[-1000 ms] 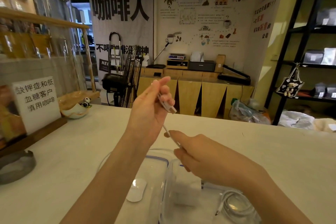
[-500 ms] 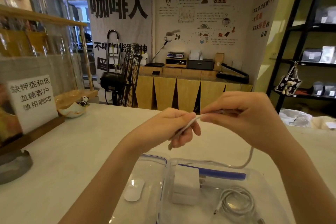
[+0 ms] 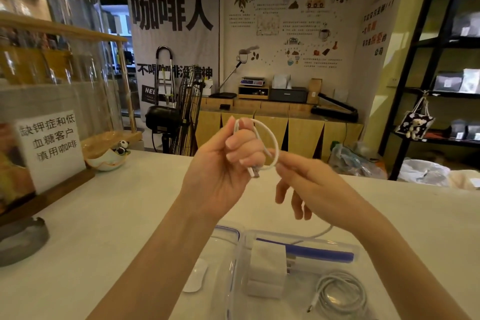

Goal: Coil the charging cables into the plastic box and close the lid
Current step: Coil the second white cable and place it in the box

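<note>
My left hand (image 3: 220,163) grips a white charging cable (image 3: 272,138) with curled fingers, its USB plug poking out below them. The cable makes one loop above the fingers. My right hand (image 3: 311,184) pinches the cable at the loop's right side, other fingers hanging down. The cable's rest drops behind my right wrist toward the clear plastic box (image 3: 358,252) on the table. Inside the box lie a white charger brick (image 3: 267,270) and a coiled white cable (image 3: 342,293). The clear lid (image 3: 226,231) with a blue seal lies left of the box.
A white oval mouse (image 3: 196,278) lies under the lid. A grey ashtray (image 3: 20,239) and a sign in a wooden stand (image 3: 49,143) are at the table's left. A small bowl with a panda figure (image 3: 109,156) stands behind them. Shelves stand at the right.
My left hand turned palm-up and curled round the cable. A loop has formed over its fingers. My right hand dropped lower and closer to the left.
</note>
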Demonstrator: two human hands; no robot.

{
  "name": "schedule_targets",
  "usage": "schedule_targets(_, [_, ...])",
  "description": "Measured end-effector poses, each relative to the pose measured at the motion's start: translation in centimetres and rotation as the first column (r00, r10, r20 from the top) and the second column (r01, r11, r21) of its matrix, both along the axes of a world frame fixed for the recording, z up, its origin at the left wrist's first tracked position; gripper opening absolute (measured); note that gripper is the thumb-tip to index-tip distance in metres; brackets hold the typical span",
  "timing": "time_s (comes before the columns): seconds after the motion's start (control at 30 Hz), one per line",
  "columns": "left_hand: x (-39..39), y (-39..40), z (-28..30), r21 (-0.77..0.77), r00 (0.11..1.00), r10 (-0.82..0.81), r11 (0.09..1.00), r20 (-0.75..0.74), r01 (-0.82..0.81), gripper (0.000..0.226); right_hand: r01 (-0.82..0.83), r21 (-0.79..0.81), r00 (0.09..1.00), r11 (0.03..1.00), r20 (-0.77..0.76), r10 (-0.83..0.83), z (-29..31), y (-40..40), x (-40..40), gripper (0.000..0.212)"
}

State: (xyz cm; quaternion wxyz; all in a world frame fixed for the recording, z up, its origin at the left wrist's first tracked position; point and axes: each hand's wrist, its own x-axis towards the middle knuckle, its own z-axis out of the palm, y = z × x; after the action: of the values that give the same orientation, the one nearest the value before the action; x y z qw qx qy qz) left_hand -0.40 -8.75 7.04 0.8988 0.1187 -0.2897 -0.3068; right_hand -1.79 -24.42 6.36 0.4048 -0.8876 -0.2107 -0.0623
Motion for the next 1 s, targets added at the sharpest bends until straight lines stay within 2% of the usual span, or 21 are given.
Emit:
schedule_targets(0.07, [-0.1, -0.3, 0.0, 0.05, 0.961, 0.27, 0.962, -0.053, -0.267, 0.031, -0.047, -0.161, 0.999, 0.986, -0.035, 0.042, -0.3, 0.9, -0.6, 0.044])
schedule_targets(0.13, [0.0, -0.7, -0.1, 0.119, 0.877, 0.481, 0.871, -0.012, -0.476, 0.035, -0.069, -0.276, 0.997, 0.959, -0.035, 0.062, -0.5, 1.6, -1.4, 0.045])
schedule_targets(0.2, [0.3, -1.1, -0.4, 0.188, 0.788, 0.612, 0.768, 0.067, -0.612, 0.038, -0.025, -0.386, 0.997, 0.922, 0.053, 0.049, -0.4, 1.8, -2.0, 0.042])
schedule_targets(0.27, [0.6, -1.2, -0.6, 0.218, 0.729, 0.673, 0.699, 0.12, -0.681, 0.038, 0.029, -0.458, 0.991, 0.888, 0.131, 0.035, -0.3, 1.5, -2.3, 0.035])
schedule_targets(0.4, [1.1, -0.9, -0.9, 0.234, 0.66, 0.738, 0.623, 0.138, -0.746, 0.035, 0.003, -0.466, 0.992, 0.885, 0.116, 0.058, -0.1, 1.6, -2.8, 0.024])
schedule_targets(0.47, [1.0, -1.2, -1.2, 0.267, 0.6, 0.778, 0.547, 0.189, -0.794, 0.034, -0.031, -0.483, 0.99, 0.875, 0.106, 0.093, -0.1, 1.9, -3.2, 0.023])
schedule_targets(0.53, [0.8, -1.5, -1.5, 0.321, 0.451, 0.816, 0.345, 0.362, -0.882, 0.034, -0.04, -0.471, 0.988, 0.881, 0.114, 0.106, 0.0, 2.2, -3.6, 0.023])
schedule_targets(0.6, [0.6, -1.5, -1.5, 0.297, 0.286, 0.767, 0.13, 0.575, -0.946, 0.033, 0.02, -0.472, 0.976, 0.881, 0.2, 0.085, 0.5, 2.1, -3.6, 0.025])
schedule_targets(0.67, [0.4, -1.4, -1.3, 0.214, 0.158, 0.644, -0.009, 0.749, -0.977, 0.031, 0.076, -0.476, 0.952, 0.876, 0.295, 0.077, 1.1, 1.7, -3.5, 0.028])
schedule_targets(0.73, [0.1, -1.6, -1.2, 0.149, 0.085, 0.474, -0.1, 0.876, -0.984, 0.03, 0.09, -0.48, 0.9, 0.872, 0.415, 0.136, 1.3, 1.5, -3.6, 0.027])
schedule_targets(0.77, [0.0, -1.8, -1.3, 0.149, 0.09, 0.395, -0.121, 0.914, -0.981, 0.031, 0.092, -0.504, 0.839, 0.859, 0.503, 0.205, 1.4, 1.4, -3.5, 0.024])
schedule_targets(0.83, [-0.3, -1.9, -1.4, 0.235, 0.205, 0.265, -0.087, 0.942, -0.968, 0.035, 0.091, -0.446, 0.733, 0.89, 0.636, 0.244, 1.3, 0.6, -3.0, 0.016])
schedule_targets(0.9, [-0.5, -1.7, -1.1, 0.421, 0.427, 0.177, 0.07, 0.887, -0.904, 0.044, 0.038, -0.342, 0.68, 0.939, 0.698, 0.227, 1.3, -0.2, -2.4, 0.012])
schedule_targets(0.97, [-0.7, -1.4, -0.3, 0.613, 0.646, 0.108, 0.231, 0.756, -0.756, 0.048, -0.045, -0.24, 0.689, 0.97, 0.696, 0.204, 1.6, -0.7, -2.1, 0.014])
schedule_targets(1.0, [-0.7, -1.2, 0.1, 0.684, 0.725, 0.069, 0.279, 0.686, -0.674, 0.048, -0.078, -0.183, 0.699, 0.98, 0.691, 0.184, 1.6, -0.8, -1.8, 0.016])
